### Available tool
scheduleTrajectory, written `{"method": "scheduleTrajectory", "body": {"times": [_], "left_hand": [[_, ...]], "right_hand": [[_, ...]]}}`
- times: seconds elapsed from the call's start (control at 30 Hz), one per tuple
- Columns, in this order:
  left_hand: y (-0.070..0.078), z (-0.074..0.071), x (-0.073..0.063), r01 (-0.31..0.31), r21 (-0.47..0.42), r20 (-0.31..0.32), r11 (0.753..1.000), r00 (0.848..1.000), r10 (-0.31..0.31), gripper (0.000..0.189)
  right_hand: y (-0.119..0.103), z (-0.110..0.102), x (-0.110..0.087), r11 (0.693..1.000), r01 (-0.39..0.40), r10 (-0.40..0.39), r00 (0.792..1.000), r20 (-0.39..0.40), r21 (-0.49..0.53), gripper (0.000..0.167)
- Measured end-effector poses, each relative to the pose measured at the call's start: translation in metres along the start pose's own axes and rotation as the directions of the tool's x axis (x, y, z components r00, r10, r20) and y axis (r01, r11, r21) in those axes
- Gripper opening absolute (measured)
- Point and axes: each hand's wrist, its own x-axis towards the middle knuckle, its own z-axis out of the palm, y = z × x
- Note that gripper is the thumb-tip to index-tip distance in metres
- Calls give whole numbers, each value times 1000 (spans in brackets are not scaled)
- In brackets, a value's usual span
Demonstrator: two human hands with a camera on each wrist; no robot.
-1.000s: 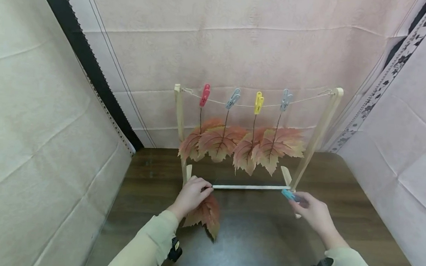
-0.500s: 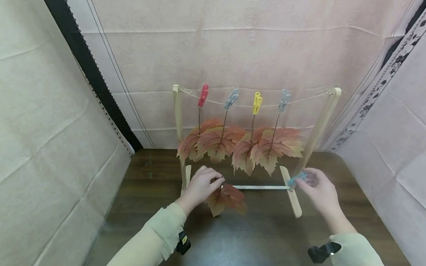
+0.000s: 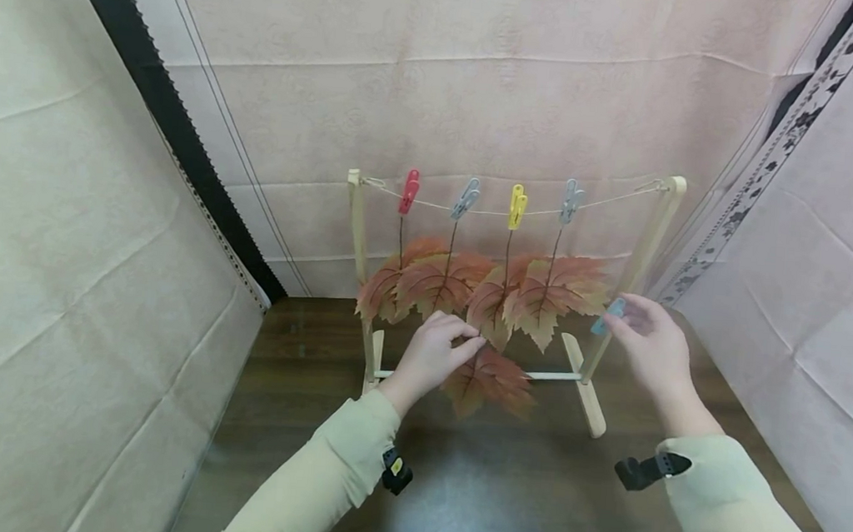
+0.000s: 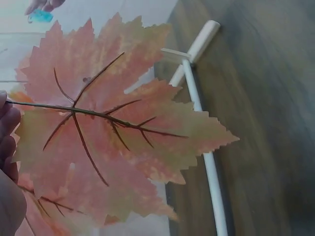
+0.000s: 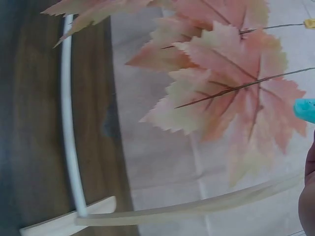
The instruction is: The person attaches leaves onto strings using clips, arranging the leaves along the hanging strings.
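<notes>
My left hand (image 3: 434,354) pinches the dark stem of an orange-red artificial maple leaf (image 3: 491,381), which hangs below the fingers in front of the rack; the left wrist view shows this leaf (image 4: 108,118) close up. In my right hand (image 3: 649,342) a light blue clothespin (image 3: 608,315) is pinched, close to the rack's right post. Its tip, the blue clothespin (image 5: 305,109), shows at the edge of the right wrist view. Several similar leaves (image 3: 443,282) hang by their stems from a string, clipped by a red clothespin (image 3: 410,191), a yellow clothespin (image 3: 517,206) and two grey-blue ones.
The wooden rack has a left post (image 3: 358,235), a right post (image 3: 650,233), a foot (image 3: 590,400) and a low white crossbar (image 3: 555,376). It stands on a dark wooden table (image 3: 498,505). Pale cloth walls (image 3: 484,112) enclose the back and sides.
My left hand has moved right and up, lifting the leaf from the rack's left side towards its middle. My right hand has risen along the right post with the blue clothespin.
</notes>
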Motion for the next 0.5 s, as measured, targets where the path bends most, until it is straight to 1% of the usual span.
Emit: {"method": "scheduleTrajectory", "body": {"times": [0.1, 0.2, 0.3, 0.43, 0.5], "left_hand": [[6, 0, 7, -15, 1, -5, 1000, 1000, 15, 14], [13, 0, 13, -12, -1, -4, 1000, 1000, 12, 15], [18, 0, 18, -16, 3, -24, 1000, 1000, 16, 15], [25, 0, 24, -41, 5, -57, 999, 998, 41, 12], [30, 0, 28, -46, 5, -60, 999, 997, 47, 12]], "right_hand": [[-10, -4, 6, 1000, 15, -15, 1000, -14, -1, 55], [-19, -8, 12, 999, 40, -41, 999, -34, -4, 53], [-28, -12, 16, 998, 64, -64, 997, -51, -6, 53], [-38, -17, 21, 996, 85, -85, 994, -75, -12, 51], [-42, -19, 24, 995, 95, -95, 991, -94, -6, 49]]}}
